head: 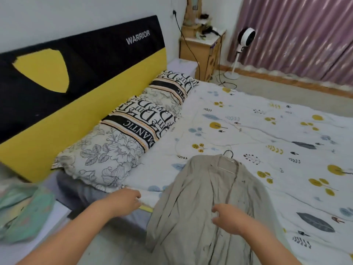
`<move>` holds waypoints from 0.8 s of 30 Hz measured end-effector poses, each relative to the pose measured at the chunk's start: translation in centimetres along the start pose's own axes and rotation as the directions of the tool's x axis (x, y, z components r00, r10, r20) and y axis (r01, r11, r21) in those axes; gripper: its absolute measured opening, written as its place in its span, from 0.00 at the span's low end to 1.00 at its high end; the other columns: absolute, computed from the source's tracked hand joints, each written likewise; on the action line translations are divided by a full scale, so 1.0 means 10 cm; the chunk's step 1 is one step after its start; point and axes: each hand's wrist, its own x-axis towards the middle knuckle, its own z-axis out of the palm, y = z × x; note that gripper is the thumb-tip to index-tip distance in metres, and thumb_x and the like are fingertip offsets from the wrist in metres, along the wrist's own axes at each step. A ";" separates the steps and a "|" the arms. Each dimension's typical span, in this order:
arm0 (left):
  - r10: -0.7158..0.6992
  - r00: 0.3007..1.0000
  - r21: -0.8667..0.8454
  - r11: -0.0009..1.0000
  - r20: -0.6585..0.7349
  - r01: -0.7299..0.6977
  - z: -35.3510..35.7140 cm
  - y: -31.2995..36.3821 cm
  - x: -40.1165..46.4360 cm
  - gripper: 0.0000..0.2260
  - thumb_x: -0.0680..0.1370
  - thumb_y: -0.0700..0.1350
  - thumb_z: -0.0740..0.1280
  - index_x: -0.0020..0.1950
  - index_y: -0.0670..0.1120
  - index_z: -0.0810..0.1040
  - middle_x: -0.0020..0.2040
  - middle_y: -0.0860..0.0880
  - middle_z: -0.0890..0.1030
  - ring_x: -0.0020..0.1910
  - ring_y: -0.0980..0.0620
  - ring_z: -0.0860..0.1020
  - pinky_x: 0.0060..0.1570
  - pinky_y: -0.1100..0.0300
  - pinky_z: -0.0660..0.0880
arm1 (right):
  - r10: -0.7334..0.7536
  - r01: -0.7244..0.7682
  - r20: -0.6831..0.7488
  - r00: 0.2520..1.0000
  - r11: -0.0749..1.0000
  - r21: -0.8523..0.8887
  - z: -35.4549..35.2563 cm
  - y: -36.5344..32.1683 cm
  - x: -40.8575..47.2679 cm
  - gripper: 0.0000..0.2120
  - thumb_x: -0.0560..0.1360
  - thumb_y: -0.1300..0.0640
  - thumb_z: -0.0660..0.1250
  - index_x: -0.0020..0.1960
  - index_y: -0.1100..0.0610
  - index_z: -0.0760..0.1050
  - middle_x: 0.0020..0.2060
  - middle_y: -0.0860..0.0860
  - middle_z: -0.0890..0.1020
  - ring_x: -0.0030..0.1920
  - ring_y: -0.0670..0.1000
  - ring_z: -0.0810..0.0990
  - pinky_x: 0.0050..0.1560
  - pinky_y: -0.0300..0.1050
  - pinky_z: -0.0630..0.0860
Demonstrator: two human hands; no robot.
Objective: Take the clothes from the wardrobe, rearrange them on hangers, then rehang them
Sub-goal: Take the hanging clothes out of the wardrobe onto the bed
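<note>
A beige shirt (193, 197) lies spread on the near edge of the bed, its lower part hanging over the side. It is on a pale hanger (228, 161) whose hook points toward the middle of the bed. My left hand (127, 200) hovers by the shirt's left sleeve at the mattress edge, fingers loosely curled and holding nothing. My right hand (227, 217) is over the shirt's front opening with thumb and fingers apart, not gripping the cloth.
The bed's white patterned sheet (267, 131) stretches to the right. Two printed pillows (122, 138) lean by the black and yellow headboard (57, 83). A teal bundle (21, 211) sits at the left. A bedside cabinet (200, 46), a standing fan (245, 38) and curtains (305, 35) are at the back.
</note>
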 end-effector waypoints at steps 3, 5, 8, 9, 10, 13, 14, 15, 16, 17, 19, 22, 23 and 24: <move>-0.088 0.995 -0.083 0.993 -0.048 0.083 0.17 -0.15 -0.33 0.17 0.79 0.50 0.57 0.67 0.50 0.69 0.65 0.48 0.75 0.62 0.49 0.73 0.58 0.61 0.68 | -0.047 0.046 -0.018 0.999 0.996 -0.081 -0.02 -0.09 0.01 0.22 0.81 0.52 0.54 0.73 0.55 0.60 0.70 0.52 0.67 0.67 0.53 0.69 0.62 0.42 0.67; -0.159 0.985 -0.151 0.978 -0.073 0.147 0.34 -0.21 -0.59 0.15 0.79 0.52 0.58 0.64 0.48 0.71 0.61 0.50 0.77 0.59 0.51 0.74 0.57 0.61 0.70 | -0.087 0.083 -0.020 0.996 0.985 -0.154 -0.01 -0.12 0.00 0.19 0.80 0.54 0.53 0.70 0.56 0.63 0.67 0.53 0.70 0.65 0.53 0.71 0.59 0.41 0.68; -0.262 0.963 -0.244 0.940 -0.062 0.239 0.63 -0.22 -1.02 0.15 0.80 0.51 0.58 0.65 0.48 0.70 0.64 0.51 0.75 0.62 0.52 0.73 0.59 0.63 0.69 | -0.165 0.162 0.014 0.986 0.947 -0.277 0.02 -0.10 0.02 0.18 0.80 0.54 0.54 0.68 0.56 0.66 0.66 0.54 0.71 0.65 0.54 0.71 0.60 0.44 0.68; -0.297 0.954 -0.279 0.921 -0.048 0.272 0.73 -0.22 -1.15 0.16 0.80 0.51 0.57 0.66 0.48 0.69 0.65 0.51 0.74 0.63 0.52 0.72 0.60 0.63 0.68 | -0.187 0.190 0.039 0.981 0.931 -0.312 0.02 -0.11 0.01 0.18 0.80 0.54 0.54 0.68 0.56 0.66 0.67 0.54 0.71 0.65 0.54 0.70 0.61 0.44 0.67; -0.337 0.941 -0.317 0.897 -0.035 0.309 0.83 -0.20 -1.29 0.17 0.80 0.51 0.57 0.68 0.49 0.67 0.67 0.50 0.72 0.64 0.52 0.71 0.61 0.64 0.67 | -0.211 0.218 0.060 0.976 0.916 -0.337 0.03 -0.12 0.01 0.18 0.80 0.53 0.54 0.69 0.56 0.65 0.67 0.53 0.70 0.66 0.53 0.69 0.63 0.44 0.66; -0.464 0.886 -0.407 0.810 -0.005 0.422 1.11 -0.10 -1.70 0.19 0.81 0.51 0.55 0.71 0.49 0.64 0.70 0.50 0.69 0.67 0.53 0.69 0.62 0.65 0.65 | -0.290 0.291 0.066 0.955 0.866 -0.406 0.01 -0.24 -0.02 0.18 0.80 0.54 0.55 0.69 0.56 0.66 0.67 0.53 0.70 0.66 0.53 0.70 0.63 0.43 0.67; -0.499 0.867 -0.441 0.777 0.005 0.450 1.20 -0.06 -1.84 0.19 0.81 0.51 0.55 0.71 0.49 0.64 0.70 0.49 0.69 0.67 0.53 0.69 0.62 0.66 0.65 | -0.325 0.320 0.064 0.943 0.844 -0.431 0.01 -0.32 -0.04 0.18 0.80 0.54 0.55 0.68 0.56 0.66 0.67 0.53 0.70 0.66 0.53 0.70 0.62 0.43 0.67; -0.528 0.849 -0.474 0.744 0.015 0.471 1.28 -0.02 -1.98 0.19 0.81 0.52 0.55 0.71 0.49 0.64 0.69 0.49 0.70 0.67 0.53 0.70 0.62 0.66 0.65 | -0.364 0.353 0.066 0.929 0.820 -0.451 0.01 -0.41 -0.06 0.18 0.80 0.54 0.55 0.68 0.56 0.66 0.67 0.53 0.70 0.66 0.53 0.70 0.62 0.43 0.67; -0.551 0.834 -0.502 0.716 0.021 0.485 1.35 0.01 -2.14 0.19 0.81 0.51 0.56 0.71 0.49 0.64 0.69 0.49 0.70 0.66 0.54 0.70 0.62 0.66 0.65 | -0.403 0.387 0.071 0.912 0.792 -0.473 0.04 -0.53 -0.10 0.18 0.80 0.54 0.55 0.68 0.56 0.66 0.67 0.53 0.70 0.66 0.53 0.70 0.62 0.43 0.67; -0.576 0.817 -0.526 0.685 0.032 0.504 1.41 0.03 -2.29 0.19 0.81 0.51 0.56 0.71 0.49 0.64 0.69 0.50 0.70 0.66 0.54 0.70 0.61 0.67 0.65 | -0.442 0.419 0.078 0.894 0.758 -0.499 0.08 -0.66 -0.14 0.17 0.79 0.54 0.55 0.67 0.56 0.67 0.67 0.53 0.70 0.66 0.53 0.70 0.62 0.42 0.67; -0.634 0.771 -0.567 0.615 0.057 0.548 1.54 0.05 -2.62 0.19 0.81 0.52 0.56 0.71 0.50 0.64 0.69 0.50 0.69 0.66 0.55 0.70 0.61 0.67 0.65 | -0.518 0.478 0.099 0.850 0.677 -0.560 0.20 -0.96 -0.26 0.18 0.79 0.54 0.55 0.68 0.56 0.66 0.68 0.54 0.70 0.67 0.53 0.69 0.62 0.42 0.67; -0.716 0.694 -0.611 0.516 0.077 0.600 1.76 0.02 -3.12 0.20 0.81 0.53 0.56 0.71 0.50 0.64 0.70 0.49 0.69 0.66 0.54 0.70 0.62 0.65 0.66 | -0.577 0.542 0.176 0.797 0.556 -0.631 0.47 -1.44 -0.53 0.18 0.80 0.54 0.54 0.68 0.56 0.66 0.68 0.55 0.70 0.69 0.54 0.68 0.64 0.44 0.66; -0.739 0.669 -0.627 0.484 0.080 0.610 1.84 0.00 -3.28 0.20 0.81 0.53 0.56 0.71 0.50 0.64 0.70 0.49 0.70 0.66 0.53 0.70 0.63 0.65 0.66 | -0.590 0.565 0.208 0.780 0.521 -0.640 0.58 -1.60 -0.65 0.17 0.80 0.55 0.54 0.68 0.57 0.67 0.67 0.56 0.71 0.67 0.55 0.70 0.63 0.45 0.67; -0.757 0.648 -0.645 0.454 0.084 0.615 1.92 -0.01 -3.45 0.20 0.81 0.52 0.56 0.71 0.50 0.64 0.70 0.49 0.70 0.66 0.53 0.70 0.63 0.65 0.66 | -0.615 0.595 0.235 0.753 0.483 -0.642 0.68 -1.75 -0.78 0.17 0.80 0.55 0.55 0.67 0.58 0.68 0.65 0.57 0.73 0.64 0.56 0.73 0.61 0.45 0.69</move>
